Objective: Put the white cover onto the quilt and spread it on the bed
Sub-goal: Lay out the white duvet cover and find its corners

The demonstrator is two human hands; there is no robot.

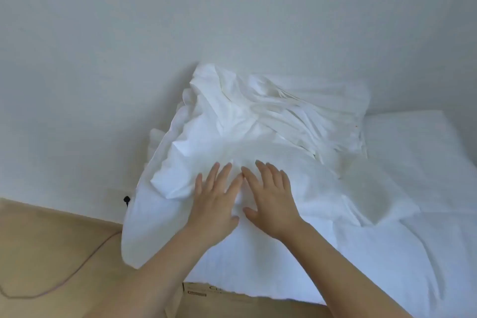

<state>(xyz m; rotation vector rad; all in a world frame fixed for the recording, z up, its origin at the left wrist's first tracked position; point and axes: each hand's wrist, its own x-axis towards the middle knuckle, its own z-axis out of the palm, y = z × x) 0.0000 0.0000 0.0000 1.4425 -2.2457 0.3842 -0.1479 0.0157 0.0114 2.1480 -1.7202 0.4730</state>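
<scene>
Both hands (245, 201) flat on rumpled white cover (258, 121), heaped, creased

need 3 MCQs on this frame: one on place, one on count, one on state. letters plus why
1. Where is the crumpled white cover?
A. on a chair
B. on the bed, bunched up against the wall
C. in a basket

2. How many hands touch it?
A. none
B. one
C. two

3. How do the left hand and right hand lie?
A. flat, fingers straight
B. fisted round the cloth
C. raised off the cloth

Key:
1 B: the heap sits on the bed, with its far side at the wall.
2 C: both palms rest on the fabric, side by side.
3 A: the fingers of both hands are spread straight on the cloth and pinch nothing.
</scene>
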